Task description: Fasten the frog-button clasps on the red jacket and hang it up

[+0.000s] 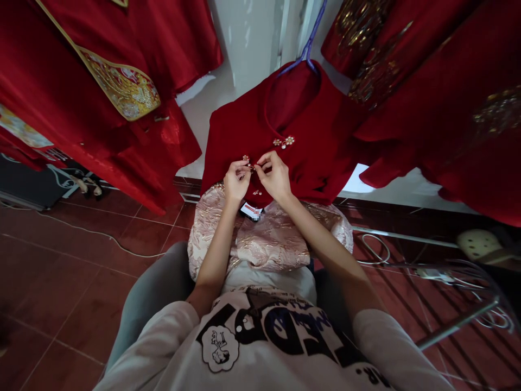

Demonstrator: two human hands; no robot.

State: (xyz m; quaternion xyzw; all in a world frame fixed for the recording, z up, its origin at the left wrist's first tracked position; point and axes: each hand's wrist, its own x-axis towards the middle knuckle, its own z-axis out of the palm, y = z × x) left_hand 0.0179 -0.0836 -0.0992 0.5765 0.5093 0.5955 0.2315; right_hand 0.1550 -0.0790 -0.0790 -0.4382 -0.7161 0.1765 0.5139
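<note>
A dark red velvet-like top [321, 130] hangs from a blue hanger [308, 51] in front of me, over pink-gold brocade fabric [272, 239] across my lap. My left hand [236, 182] and my right hand [277, 176] meet at its front, each in a pinch on a small jewelled clasp [252, 169]. The fingertips partly cover that clasp, so I cannot tell whether its halves are joined. Above them, a flower-shaped clasp [284, 143] sits at the neckline. Below lies another small ornament [257, 192], and near my left wrist is a white label [251, 210].
Red embroidered garments hang at left [175, 136] and right [427, 119]. A cable [101, 234] runs over the tiled floor [73, 282]. At lower right stands a metal rack [459, 326], near a pale clog [478, 244]. A dark case [24, 182] is at far left.
</note>
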